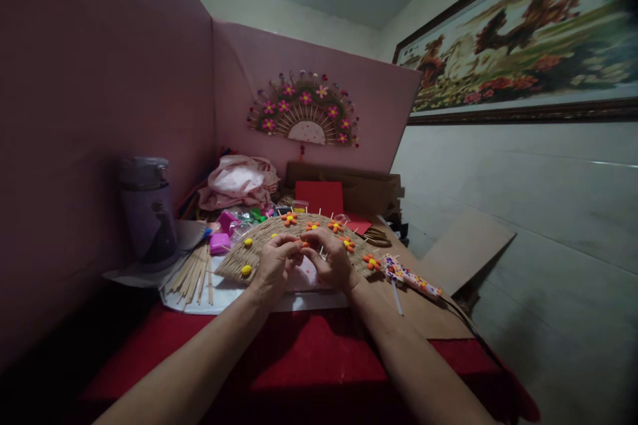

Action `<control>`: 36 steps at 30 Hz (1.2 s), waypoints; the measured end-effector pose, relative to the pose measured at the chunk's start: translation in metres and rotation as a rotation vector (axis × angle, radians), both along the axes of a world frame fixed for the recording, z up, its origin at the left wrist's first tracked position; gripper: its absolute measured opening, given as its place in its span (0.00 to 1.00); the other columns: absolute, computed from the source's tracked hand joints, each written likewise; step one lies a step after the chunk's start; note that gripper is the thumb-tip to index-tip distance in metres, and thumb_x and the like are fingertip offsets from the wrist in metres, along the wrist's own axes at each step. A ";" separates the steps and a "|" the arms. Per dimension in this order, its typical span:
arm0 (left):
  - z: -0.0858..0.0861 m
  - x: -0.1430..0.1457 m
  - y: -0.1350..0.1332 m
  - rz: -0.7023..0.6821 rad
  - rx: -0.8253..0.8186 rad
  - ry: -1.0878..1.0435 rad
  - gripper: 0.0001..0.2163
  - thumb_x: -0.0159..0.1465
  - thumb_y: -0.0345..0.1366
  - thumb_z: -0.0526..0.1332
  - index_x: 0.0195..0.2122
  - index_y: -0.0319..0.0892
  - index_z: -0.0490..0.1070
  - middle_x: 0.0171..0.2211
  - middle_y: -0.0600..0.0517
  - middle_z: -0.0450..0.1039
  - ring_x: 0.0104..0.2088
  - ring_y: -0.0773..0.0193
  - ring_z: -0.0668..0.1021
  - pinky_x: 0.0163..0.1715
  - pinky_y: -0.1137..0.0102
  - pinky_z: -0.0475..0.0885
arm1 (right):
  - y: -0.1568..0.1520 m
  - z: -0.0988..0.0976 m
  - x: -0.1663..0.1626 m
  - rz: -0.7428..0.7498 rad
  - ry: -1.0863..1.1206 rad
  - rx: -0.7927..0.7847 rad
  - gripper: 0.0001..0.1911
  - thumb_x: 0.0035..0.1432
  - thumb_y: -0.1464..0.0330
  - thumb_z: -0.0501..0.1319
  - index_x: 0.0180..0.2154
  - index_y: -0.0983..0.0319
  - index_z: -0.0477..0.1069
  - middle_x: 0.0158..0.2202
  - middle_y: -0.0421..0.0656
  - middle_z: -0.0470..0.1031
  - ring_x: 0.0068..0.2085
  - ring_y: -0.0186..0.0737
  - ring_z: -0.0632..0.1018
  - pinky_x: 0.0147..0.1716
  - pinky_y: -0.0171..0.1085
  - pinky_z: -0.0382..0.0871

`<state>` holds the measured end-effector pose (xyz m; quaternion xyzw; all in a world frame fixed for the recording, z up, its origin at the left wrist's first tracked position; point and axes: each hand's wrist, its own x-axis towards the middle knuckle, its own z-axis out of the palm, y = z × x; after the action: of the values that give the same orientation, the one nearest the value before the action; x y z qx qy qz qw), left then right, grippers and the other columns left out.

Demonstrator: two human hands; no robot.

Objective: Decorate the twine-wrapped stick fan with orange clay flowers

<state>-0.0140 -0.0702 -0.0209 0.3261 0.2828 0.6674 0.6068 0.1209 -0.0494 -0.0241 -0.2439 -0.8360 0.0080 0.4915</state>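
A half-round fan (259, 254) wrapped in tan twine lies in front of me, with thin sticks poking out along its curved edge. Over its middle, my left hand (275, 264) and my right hand (333, 260) meet with fingers pinched together. Between the fingertips shows a small orange piece (304, 245), like those in the flowers; the fingers partly cover it. Several orange flowers with yellow centres, such as one flower (371, 261) at the right end, sit on the fan. Toward its left end there are plain yellow dots (246, 270). My hands hide part of the white, spotted base (305, 277).
Wooden sticks (192, 275) and a purple flask (149, 216) stand left. A flower-patterned, corded tool (411, 279), seemingly a glue gun, lies right on cardboard (423, 319). Behind are bundled cloth (239, 182), red card (319, 196) and a finished-looking fan (306, 106) on a pink panel.
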 end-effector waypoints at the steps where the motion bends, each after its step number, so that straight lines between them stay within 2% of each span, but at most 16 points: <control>1: -0.001 0.000 0.001 -0.008 0.005 -0.009 0.11 0.36 0.28 0.69 0.21 0.37 0.69 0.17 0.55 0.70 0.19 0.70 0.71 0.20 0.75 0.62 | 0.001 0.000 0.000 0.000 0.008 -0.006 0.04 0.58 0.69 0.57 0.36 0.61 0.68 0.30 0.42 0.69 0.31 0.36 0.69 0.33 0.36 0.65; 6: -0.002 -0.001 0.002 -0.042 0.045 -0.031 0.12 0.39 0.32 0.71 0.22 0.36 0.69 0.18 0.55 0.70 0.18 0.72 0.70 0.20 0.75 0.62 | 0.001 -0.001 0.000 -0.001 0.029 -0.024 0.03 0.59 0.70 0.57 0.34 0.61 0.69 0.29 0.42 0.69 0.31 0.36 0.69 0.33 0.36 0.64; 17: -0.003 0.000 0.003 0.007 -0.001 -0.008 0.07 0.39 0.26 0.65 0.18 0.38 0.67 0.16 0.58 0.66 0.18 0.74 0.68 0.19 0.77 0.61 | 0.001 -0.002 -0.002 0.009 0.035 -0.126 0.05 0.58 0.68 0.58 0.31 0.61 0.70 0.28 0.41 0.71 0.30 0.34 0.70 0.32 0.35 0.64; 20: -0.001 -0.003 0.005 0.054 -0.014 -0.051 0.08 0.38 0.24 0.64 0.19 0.38 0.68 0.16 0.57 0.67 0.18 0.73 0.68 0.19 0.78 0.61 | 0.005 -0.005 -0.001 -0.026 0.106 -0.172 0.06 0.58 0.67 0.58 0.30 0.61 0.69 0.27 0.41 0.70 0.30 0.34 0.70 0.31 0.34 0.64; 22: 0.001 -0.006 0.006 0.069 -0.020 -0.086 0.09 0.40 0.25 0.65 0.24 0.37 0.71 0.18 0.56 0.68 0.19 0.73 0.69 0.19 0.78 0.62 | 0.010 -0.006 0.001 -0.029 0.224 -0.259 0.07 0.57 0.66 0.58 0.30 0.61 0.69 0.26 0.39 0.69 0.27 0.33 0.70 0.28 0.34 0.64; 24: 0.004 -0.009 0.006 0.041 -0.008 -0.100 0.09 0.43 0.29 0.66 0.28 0.36 0.73 0.20 0.55 0.69 0.19 0.74 0.69 0.19 0.78 0.62 | 0.014 -0.007 0.001 0.033 0.351 -0.396 0.08 0.57 0.64 0.59 0.30 0.61 0.68 0.23 0.38 0.68 0.22 0.31 0.68 0.23 0.32 0.63; 26: 0.005 -0.010 0.005 -0.010 0.023 -0.100 0.09 0.45 0.32 0.67 0.27 0.35 0.72 0.19 0.55 0.68 0.18 0.74 0.68 0.18 0.78 0.62 | 0.016 -0.006 0.000 0.148 0.442 -0.520 0.09 0.55 0.62 0.60 0.29 0.62 0.69 0.21 0.36 0.66 0.19 0.29 0.66 0.19 0.32 0.62; 29: 0.005 -0.008 0.003 -0.088 0.049 -0.062 0.09 0.44 0.32 0.69 0.22 0.35 0.69 0.18 0.54 0.67 0.19 0.73 0.69 0.18 0.78 0.61 | 0.013 -0.004 -0.005 0.297 0.541 -0.637 0.09 0.53 0.61 0.62 0.31 0.62 0.71 0.21 0.36 0.67 0.20 0.30 0.68 0.20 0.32 0.65; 31: 0.003 -0.006 0.003 -0.100 0.043 -0.013 0.10 0.43 0.31 0.69 0.23 0.35 0.69 0.19 0.53 0.68 0.18 0.73 0.68 0.17 0.77 0.60 | 0.010 -0.003 -0.008 0.349 0.588 -0.685 0.10 0.51 0.62 0.64 0.34 0.61 0.71 0.23 0.37 0.69 0.22 0.31 0.70 0.22 0.33 0.67; 33: 0.001 -0.005 0.003 -0.078 0.028 0.034 0.10 0.44 0.33 0.69 0.25 0.36 0.70 0.17 0.54 0.67 0.15 0.74 0.65 0.15 0.78 0.56 | 0.009 -0.003 -0.010 0.359 0.596 -0.686 0.10 0.50 0.63 0.65 0.34 0.60 0.72 0.25 0.38 0.71 0.24 0.33 0.72 0.23 0.34 0.68; 36: -0.001 -0.005 0.002 -0.103 0.001 0.082 0.13 0.46 0.39 0.69 0.24 0.36 0.69 0.14 0.58 0.60 0.13 0.77 0.59 0.13 0.79 0.50 | 0.009 -0.004 -0.009 0.276 0.536 -0.544 0.06 0.49 0.64 0.66 0.30 0.60 0.74 0.28 0.39 0.71 0.26 0.33 0.71 0.24 0.34 0.67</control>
<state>-0.0185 -0.0677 -0.0215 0.3678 0.2897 0.6215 0.6282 0.1124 -0.0408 -0.0281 -0.2398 -0.6706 0.3582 0.6038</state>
